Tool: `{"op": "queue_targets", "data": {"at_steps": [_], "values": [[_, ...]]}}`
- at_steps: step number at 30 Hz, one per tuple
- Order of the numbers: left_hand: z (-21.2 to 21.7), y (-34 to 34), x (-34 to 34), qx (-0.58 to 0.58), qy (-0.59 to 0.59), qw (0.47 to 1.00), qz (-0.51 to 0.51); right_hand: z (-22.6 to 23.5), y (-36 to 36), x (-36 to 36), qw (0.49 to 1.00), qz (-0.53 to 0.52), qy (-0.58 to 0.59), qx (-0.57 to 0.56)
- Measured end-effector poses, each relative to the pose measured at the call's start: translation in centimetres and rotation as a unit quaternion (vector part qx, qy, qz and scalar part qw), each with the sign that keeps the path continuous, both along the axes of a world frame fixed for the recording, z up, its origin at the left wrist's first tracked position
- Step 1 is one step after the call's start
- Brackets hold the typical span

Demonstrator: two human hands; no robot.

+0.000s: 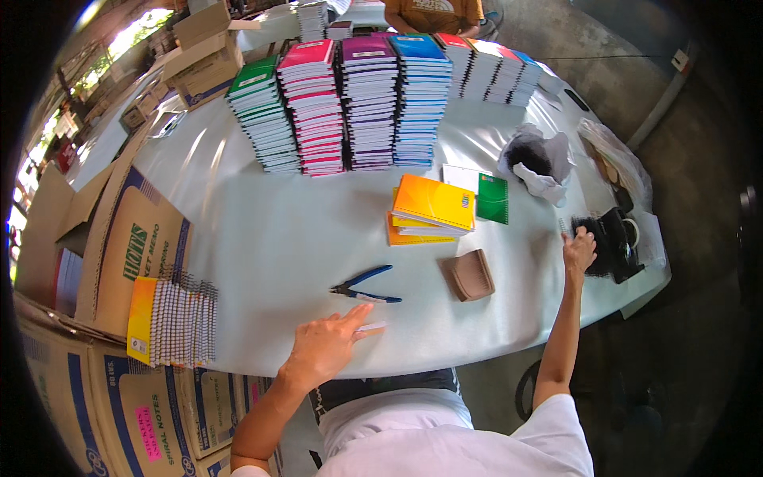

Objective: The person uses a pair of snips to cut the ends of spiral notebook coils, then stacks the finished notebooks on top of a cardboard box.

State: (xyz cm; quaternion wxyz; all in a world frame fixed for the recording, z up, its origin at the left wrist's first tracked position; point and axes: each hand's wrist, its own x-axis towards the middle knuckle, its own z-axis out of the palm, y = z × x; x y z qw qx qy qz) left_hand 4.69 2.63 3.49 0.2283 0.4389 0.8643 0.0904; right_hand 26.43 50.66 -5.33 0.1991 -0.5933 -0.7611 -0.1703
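Just below the frame's centre, the blue-handled pliers (365, 287) lie flat on the pale table (262, 238), long axis roughly left-right, nose toward the left, handles splayed to the right. The left hand (326, 343), just below them, rests flat and open, fingers spread, holding nothing. At the right edge the right hand (579, 250) touches a black spiral-binding pile (608, 242), fingers loosely curled.

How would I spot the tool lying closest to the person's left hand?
Start at the pale table and find the short orange notebook stack near its middle. Just nearer the person, beyond the left hand, lie blue-handled pliers. They are the only metal tool there, left of a brown pouch.
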Motion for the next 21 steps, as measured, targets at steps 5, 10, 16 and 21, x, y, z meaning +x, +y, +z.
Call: {"op": "queue_targets", "data": {"at_steps": [5, 10, 16, 21], "values": [[-3.3, -0.7, -0.5, 0.118, 0.137, 0.982, -0.059, -5.7, 6.8, 5.7, 0.999, 0.034, 0.005, 0.011], [-4.0, -1.4, -0.9, 0.161, 0.157, 0.971, -0.078, -2.4, 4.4, 2.7, 0.992, 0.087, 0.094, -0.009], [-3.7, -0.8, -0.7, 0.133, 0.095, 0.986, -0.04, 2.1, 1.8, 3.6, 0.964, 0.213, 0.13, 0.092], [-4.2, -1.1, -0.7, 0.147, 0.114, 0.983, -0.015, 7.6, -13.2, -3.3, 0.828, 0.393, 0.35, -0.194]]}}
